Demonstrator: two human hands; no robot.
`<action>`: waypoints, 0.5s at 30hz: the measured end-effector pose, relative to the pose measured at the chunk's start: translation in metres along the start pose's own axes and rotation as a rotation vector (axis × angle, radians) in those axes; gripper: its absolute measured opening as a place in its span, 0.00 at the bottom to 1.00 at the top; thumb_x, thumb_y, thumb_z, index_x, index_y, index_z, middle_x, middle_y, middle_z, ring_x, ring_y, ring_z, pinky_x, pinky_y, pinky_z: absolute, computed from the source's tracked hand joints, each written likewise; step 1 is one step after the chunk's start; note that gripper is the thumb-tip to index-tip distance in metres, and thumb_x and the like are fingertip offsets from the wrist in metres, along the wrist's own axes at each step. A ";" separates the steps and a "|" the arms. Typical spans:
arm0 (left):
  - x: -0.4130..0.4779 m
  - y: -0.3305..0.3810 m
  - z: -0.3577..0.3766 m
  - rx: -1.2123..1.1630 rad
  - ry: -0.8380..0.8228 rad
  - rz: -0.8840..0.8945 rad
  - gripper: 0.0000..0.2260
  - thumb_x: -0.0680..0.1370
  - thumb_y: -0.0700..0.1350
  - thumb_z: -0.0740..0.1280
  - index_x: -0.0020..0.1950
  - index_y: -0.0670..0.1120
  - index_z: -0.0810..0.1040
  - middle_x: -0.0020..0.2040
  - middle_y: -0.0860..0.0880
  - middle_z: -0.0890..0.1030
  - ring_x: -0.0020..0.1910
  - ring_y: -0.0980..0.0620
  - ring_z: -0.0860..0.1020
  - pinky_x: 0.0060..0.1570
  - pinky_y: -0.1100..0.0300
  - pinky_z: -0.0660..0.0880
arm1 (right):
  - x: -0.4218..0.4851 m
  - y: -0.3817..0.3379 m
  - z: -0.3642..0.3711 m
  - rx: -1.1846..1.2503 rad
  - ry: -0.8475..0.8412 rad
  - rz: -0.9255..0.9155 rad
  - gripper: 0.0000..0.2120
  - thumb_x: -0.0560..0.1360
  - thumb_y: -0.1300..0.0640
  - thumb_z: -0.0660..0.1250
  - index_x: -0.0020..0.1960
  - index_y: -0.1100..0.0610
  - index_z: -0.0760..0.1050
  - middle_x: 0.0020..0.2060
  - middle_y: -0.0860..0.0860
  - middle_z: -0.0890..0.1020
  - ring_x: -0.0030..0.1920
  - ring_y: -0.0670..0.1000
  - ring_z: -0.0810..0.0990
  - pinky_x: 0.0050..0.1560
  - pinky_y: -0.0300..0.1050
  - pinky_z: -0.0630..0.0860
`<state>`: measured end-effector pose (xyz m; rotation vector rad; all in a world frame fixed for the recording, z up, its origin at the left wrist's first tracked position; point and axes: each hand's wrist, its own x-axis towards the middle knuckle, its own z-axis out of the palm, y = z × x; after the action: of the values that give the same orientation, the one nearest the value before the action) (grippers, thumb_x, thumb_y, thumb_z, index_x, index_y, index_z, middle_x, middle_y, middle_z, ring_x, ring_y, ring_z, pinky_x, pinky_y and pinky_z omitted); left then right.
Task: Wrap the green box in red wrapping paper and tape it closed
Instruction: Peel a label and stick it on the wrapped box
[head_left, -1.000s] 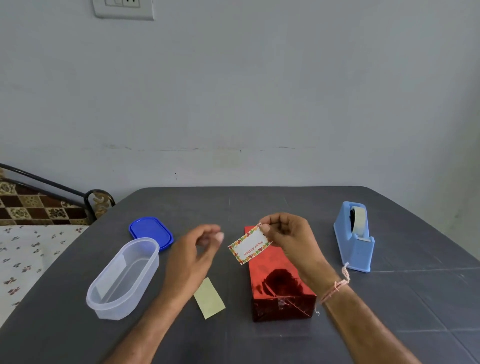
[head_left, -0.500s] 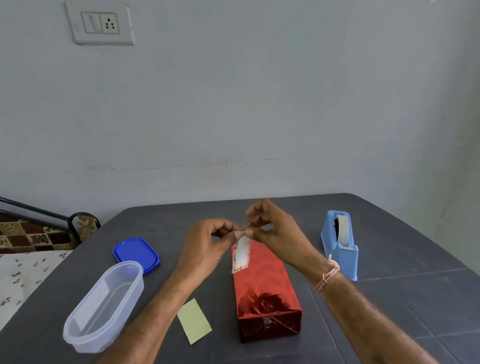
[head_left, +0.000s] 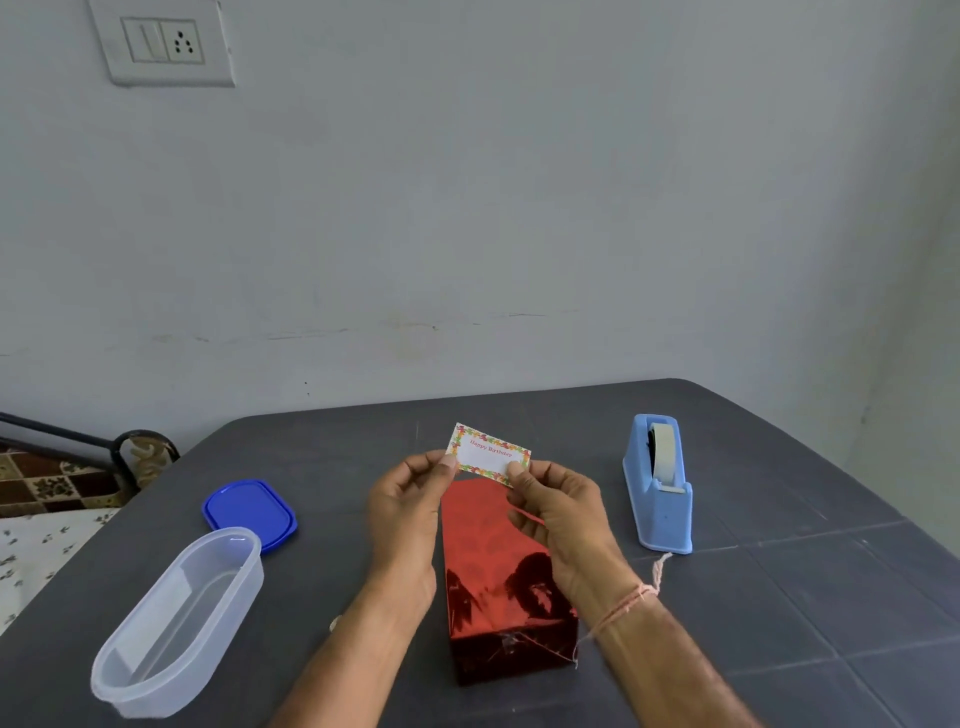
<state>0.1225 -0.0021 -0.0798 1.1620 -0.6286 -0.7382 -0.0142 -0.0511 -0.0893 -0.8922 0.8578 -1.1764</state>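
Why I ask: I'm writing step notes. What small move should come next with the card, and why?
Probably lower the Happy Birthday card onto the top of the red-wrapped box and press it flat. The left hand and right hand pinch its ends over the box's far end, and the box already looks fully covered in red paper.

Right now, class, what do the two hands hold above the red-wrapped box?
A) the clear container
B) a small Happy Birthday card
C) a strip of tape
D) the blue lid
B: the left hand and the right hand each pinch one end of the card, held over the far end of the red-wrapped box.
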 end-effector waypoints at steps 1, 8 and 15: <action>-0.001 -0.003 -0.001 0.015 0.005 0.018 0.03 0.77 0.38 0.74 0.50 0.40 0.85 0.44 0.46 0.87 0.37 0.60 0.83 0.32 0.74 0.74 | 0.003 -0.002 -0.002 -0.037 0.028 -0.026 0.04 0.75 0.61 0.75 0.48 0.62 0.83 0.38 0.54 0.83 0.36 0.47 0.80 0.38 0.42 0.81; 0.008 -0.027 -0.005 0.268 -0.007 -0.026 0.09 0.68 0.57 0.77 0.40 0.53 0.88 0.38 0.53 0.87 0.48 0.49 0.85 0.63 0.41 0.74 | 0.028 -0.003 -0.011 -0.585 0.258 -0.237 0.17 0.69 0.53 0.81 0.51 0.47 0.75 0.36 0.48 0.86 0.42 0.47 0.85 0.47 0.50 0.82; 0.028 -0.042 -0.002 0.593 0.201 -0.081 0.06 0.67 0.61 0.76 0.34 0.62 0.84 0.32 0.60 0.83 0.57 0.49 0.77 0.56 0.45 0.63 | 0.040 0.002 -0.004 -1.077 0.318 -0.299 0.12 0.72 0.47 0.76 0.48 0.47 0.74 0.40 0.41 0.82 0.44 0.47 0.81 0.40 0.44 0.72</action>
<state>0.1338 -0.0324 -0.1186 1.7918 -0.6524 -0.5013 -0.0101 -0.0910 -0.0968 -1.7680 1.7266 -1.0889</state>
